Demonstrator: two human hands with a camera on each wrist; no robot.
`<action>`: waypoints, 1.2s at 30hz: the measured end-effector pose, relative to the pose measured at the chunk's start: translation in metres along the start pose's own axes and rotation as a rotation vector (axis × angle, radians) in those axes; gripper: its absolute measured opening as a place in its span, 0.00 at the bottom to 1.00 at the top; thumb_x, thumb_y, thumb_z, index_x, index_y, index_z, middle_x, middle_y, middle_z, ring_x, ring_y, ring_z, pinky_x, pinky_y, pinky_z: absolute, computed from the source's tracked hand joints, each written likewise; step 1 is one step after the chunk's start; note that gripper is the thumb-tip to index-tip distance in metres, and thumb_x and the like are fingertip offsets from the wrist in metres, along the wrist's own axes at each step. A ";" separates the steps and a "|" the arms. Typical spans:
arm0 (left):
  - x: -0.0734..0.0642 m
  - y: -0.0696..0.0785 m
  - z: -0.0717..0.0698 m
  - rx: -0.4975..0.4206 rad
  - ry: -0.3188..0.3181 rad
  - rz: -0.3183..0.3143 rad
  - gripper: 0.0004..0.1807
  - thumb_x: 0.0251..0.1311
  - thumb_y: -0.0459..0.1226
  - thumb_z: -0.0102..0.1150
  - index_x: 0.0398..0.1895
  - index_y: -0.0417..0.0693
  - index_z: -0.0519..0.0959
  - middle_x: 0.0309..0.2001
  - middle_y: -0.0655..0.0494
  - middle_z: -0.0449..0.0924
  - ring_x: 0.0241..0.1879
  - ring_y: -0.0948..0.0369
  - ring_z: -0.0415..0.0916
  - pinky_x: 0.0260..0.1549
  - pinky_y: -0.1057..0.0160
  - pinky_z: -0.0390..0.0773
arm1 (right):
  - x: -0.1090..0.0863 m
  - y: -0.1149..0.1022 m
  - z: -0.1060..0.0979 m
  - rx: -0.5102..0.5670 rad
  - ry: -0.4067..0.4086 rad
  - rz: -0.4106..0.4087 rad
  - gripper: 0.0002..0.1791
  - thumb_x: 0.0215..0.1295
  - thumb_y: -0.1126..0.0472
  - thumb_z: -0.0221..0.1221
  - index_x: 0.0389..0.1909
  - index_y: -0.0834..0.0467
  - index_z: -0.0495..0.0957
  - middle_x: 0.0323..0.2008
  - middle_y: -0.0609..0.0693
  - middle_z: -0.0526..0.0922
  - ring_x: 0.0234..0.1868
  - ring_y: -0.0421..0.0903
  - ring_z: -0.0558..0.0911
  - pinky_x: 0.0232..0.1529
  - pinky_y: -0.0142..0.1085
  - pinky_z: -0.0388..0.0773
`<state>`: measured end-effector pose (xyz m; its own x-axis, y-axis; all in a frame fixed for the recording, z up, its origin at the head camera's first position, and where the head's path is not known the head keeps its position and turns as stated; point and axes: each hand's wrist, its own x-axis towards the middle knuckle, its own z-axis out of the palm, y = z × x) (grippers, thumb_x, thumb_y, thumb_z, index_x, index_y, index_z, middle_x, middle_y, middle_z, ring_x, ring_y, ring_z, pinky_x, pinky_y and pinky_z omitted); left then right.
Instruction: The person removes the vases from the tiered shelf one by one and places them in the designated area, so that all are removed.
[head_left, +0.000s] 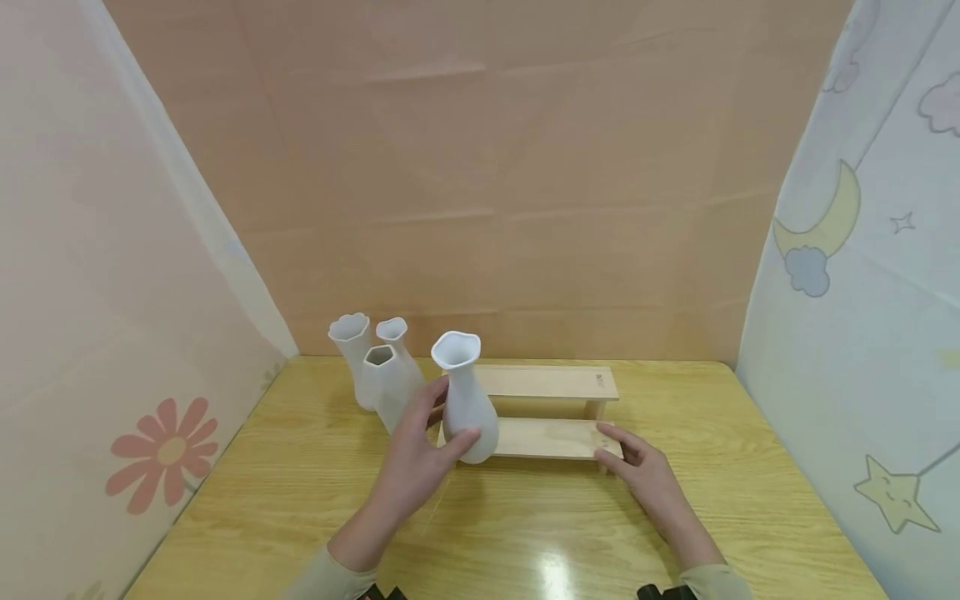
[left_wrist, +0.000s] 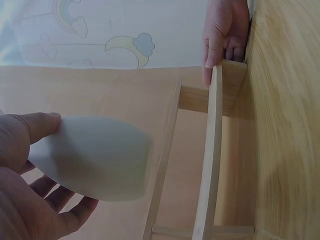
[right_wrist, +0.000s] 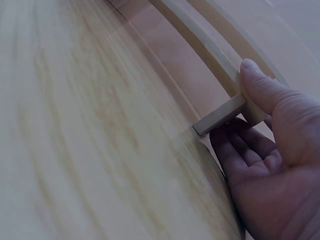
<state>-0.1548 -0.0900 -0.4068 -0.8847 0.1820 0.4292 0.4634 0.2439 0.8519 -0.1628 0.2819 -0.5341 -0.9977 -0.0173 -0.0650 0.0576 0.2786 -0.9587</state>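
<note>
My left hand (head_left: pixel 411 458) grips a white vase (head_left: pixel 474 412) with a wavy rim, thumb in front and fingers around its far side. The vase is held upright in front of the left part of a two-step wooden stand (head_left: pixel 547 438); in the left wrist view the base of the vase shows apart from the steps. With thumb and fingers, my right hand (head_left: pixel 651 482) holds the right end of the lower step. In the right wrist view its thumb (right_wrist: pixel 257 80) lies against the step, while the curled fingers are beside the stand's leg (right_wrist: pixel 220 115).
Left of the stand, several white vases (head_left: pixel 350 354) stand close together on the wooden table (head_left: pixel 540 525). A peach-coloured cloth (head_left: pixel 487 183) hangs behind the table. Patterned cloths enclose the left and right sides.
</note>
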 end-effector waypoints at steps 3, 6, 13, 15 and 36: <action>-0.006 -0.003 -0.008 0.017 0.003 -0.013 0.41 0.65 0.32 0.79 0.80 0.47 0.70 0.73 0.51 0.75 0.71 0.45 0.75 0.68 0.37 0.78 | 0.000 0.002 0.000 0.001 0.003 0.001 0.38 0.77 0.42 0.69 0.82 0.51 0.73 0.86 0.57 0.58 0.87 0.59 0.52 0.76 0.29 0.59; -0.013 -0.008 -0.016 0.044 0.019 -0.013 0.42 0.65 0.32 0.80 0.80 0.48 0.70 0.73 0.52 0.76 0.70 0.46 0.75 0.67 0.37 0.79 | 0.000 0.003 0.000 0.006 0.008 0.006 0.38 0.77 0.41 0.69 0.81 0.51 0.73 0.86 0.57 0.58 0.87 0.58 0.52 0.73 0.25 0.58; -0.024 -0.014 -0.037 0.108 0.072 -0.047 0.41 0.65 0.31 0.80 0.79 0.48 0.71 0.71 0.50 0.78 0.70 0.49 0.76 0.66 0.39 0.80 | -0.001 0.001 -0.001 0.005 0.008 0.007 0.38 0.77 0.41 0.69 0.81 0.50 0.73 0.87 0.58 0.57 0.87 0.60 0.52 0.79 0.41 0.55; -0.026 -0.016 -0.043 0.123 0.083 -0.068 0.41 0.64 0.31 0.80 0.79 0.47 0.71 0.71 0.49 0.77 0.70 0.49 0.76 0.67 0.40 0.80 | 0.000 0.001 -0.001 -0.002 0.005 0.010 0.38 0.77 0.41 0.68 0.81 0.50 0.73 0.87 0.57 0.57 0.87 0.59 0.52 0.79 0.43 0.55; -0.046 -0.027 -0.106 0.268 0.219 -0.176 0.42 0.68 0.34 0.78 0.81 0.42 0.68 0.69 0.46 0.76 0.67 0.51 0.74 0.59 0.82 0.71 | 0.001 -0.002 -0.001 0.012 -0.014 0.012 0.38 0.78 0.44 0.68 0.83 0.52 0.71 0.87 0.57 0.57 0.87 0.60 0.51 0.81 0.49 0.54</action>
<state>-0.1325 -0.2054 -0.4179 -0.9282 -0.0852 0.3621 0.2750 0.4985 0.8221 -0.1644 0.2828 -0.5322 -0.9963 -0.0277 -0.0808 0.0705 0.2672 -0.9610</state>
